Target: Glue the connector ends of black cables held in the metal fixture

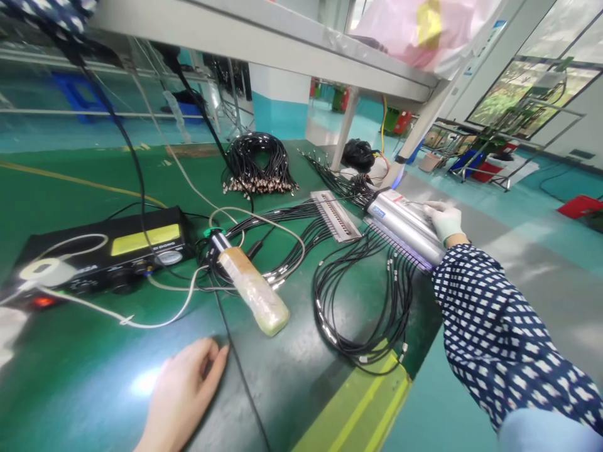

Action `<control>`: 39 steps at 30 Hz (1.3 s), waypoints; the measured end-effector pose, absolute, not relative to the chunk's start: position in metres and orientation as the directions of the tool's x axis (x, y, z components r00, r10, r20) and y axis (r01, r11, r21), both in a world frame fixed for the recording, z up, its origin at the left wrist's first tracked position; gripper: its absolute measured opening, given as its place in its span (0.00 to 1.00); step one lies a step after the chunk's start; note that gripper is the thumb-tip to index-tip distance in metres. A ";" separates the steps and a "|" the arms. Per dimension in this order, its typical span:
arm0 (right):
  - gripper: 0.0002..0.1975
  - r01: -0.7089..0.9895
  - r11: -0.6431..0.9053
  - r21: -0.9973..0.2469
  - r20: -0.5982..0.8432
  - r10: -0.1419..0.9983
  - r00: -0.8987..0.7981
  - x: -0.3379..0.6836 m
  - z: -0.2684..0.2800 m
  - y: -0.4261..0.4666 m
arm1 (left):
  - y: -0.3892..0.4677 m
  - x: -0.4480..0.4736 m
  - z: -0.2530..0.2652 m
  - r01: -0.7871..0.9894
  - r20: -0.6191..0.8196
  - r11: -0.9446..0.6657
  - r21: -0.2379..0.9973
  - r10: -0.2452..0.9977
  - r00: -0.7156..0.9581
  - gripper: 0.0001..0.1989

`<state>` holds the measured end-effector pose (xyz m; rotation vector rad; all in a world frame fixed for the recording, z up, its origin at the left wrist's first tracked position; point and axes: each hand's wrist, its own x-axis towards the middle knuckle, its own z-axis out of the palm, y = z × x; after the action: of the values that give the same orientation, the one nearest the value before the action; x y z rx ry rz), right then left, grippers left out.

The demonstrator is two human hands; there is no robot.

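My left hand point(186, 392), bare, rests on the green mat at the lower left. Its fingers curl loosely toward the thumb, and nothing shows in them. A black cord lies just beside its thumb. My right hand point(443, 220), in a white glove, is at the far side of a silver metal fixture point(407, 226) with pinched fingers; what they hold is too small to make out. A row of black cables point(325, 307) runs from the fixture's near edge and loops on the mat. Left of it lies a slotted metal plate point(335, 216) with more black cables.
A tape-wrapped handle tool point(254, 289) lies mid-mat, beside a black control box point(103, 251) with a yellow label. Behind sits a bundle of black cables point(259, 163). A shelf beam point(282, 50) crosses overhead. Patterned fabric point(51, 16) shows at the upper left.
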<state>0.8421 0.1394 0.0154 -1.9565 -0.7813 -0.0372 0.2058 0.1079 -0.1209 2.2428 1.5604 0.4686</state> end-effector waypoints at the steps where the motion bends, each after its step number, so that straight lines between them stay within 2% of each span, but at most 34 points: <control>1: 0.10 0.531 -0.305 -0.790 0.337 0.507 0.793 0.843 0.014 0.138 | 0.108 0.206 -0.121 0.823 0.061 -0.317 0.472 0.943 0.328 0.21; 16: 0.08 0.511 -0.307 -0.803 0.311 0.516 0.798 0.839 0.011 0.155 | 0.109 0.202 -0.123 0.837 0.042 -0.316 0.447 0.942 0.333 0.23; 30: 0.07 0.520 -0.278 -0.808 0.343 0.495 0.798 0.843 0.008 0.141 | 0.108 0.205 -0.118 0.844 0.070 -0.308 0.440 0.948 0.310 0.21; 39: 0.10 0.541 -0.284 -0.791 0.332 0.543 0.771 0.850 0.011 0.147 | 0.109 0.203 -0.122 0.847 0.037 -0.315 0.428 0.943 0.332 0.22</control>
<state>0.8502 0.1469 0.0110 -1.9436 -0.8208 0.0024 0.2026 0.1089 -0.1218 2.2702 1.5932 0.4022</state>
